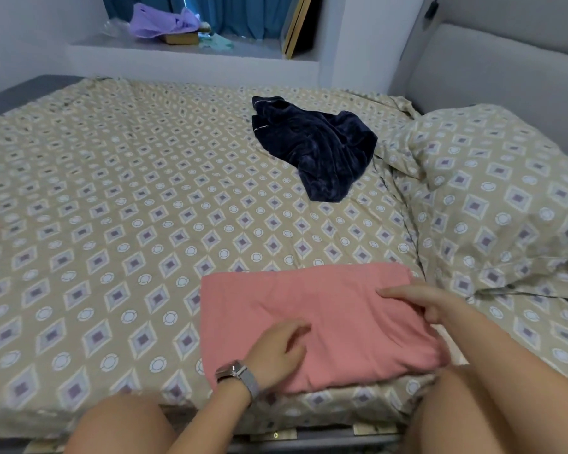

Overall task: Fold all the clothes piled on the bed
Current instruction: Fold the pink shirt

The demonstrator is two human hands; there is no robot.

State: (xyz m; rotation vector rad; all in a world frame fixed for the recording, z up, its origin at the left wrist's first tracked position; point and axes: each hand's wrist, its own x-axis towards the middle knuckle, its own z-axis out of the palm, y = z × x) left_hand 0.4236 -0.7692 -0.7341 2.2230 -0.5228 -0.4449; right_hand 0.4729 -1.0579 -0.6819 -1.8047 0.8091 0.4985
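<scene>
Left hand [277,350] rests on the pink cloth [322,326], fingers loosely curled; right hand [420,303] presses it, fingers spread. Navy garment [318,147] at 12 o'clock looks soft and limp; take it by its edges.

- Pink garment [315,319], plain, at the bed's near edge.
- Navy garment [318,145], velvety sheen, farther up the bed.
- Bed sheet [128,198]: beige with mauve diamonds and white circles.
- Pillow [505,198]: same pattern.
- Teal curtain [240,14] beyond the bed.

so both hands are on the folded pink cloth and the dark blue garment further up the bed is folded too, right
Not quite. The head view shows the dark blue garment lying crumpled, not folded. The rest holds: the left hand and right hand rest on the folded pink cloth on the bed.
</scene>
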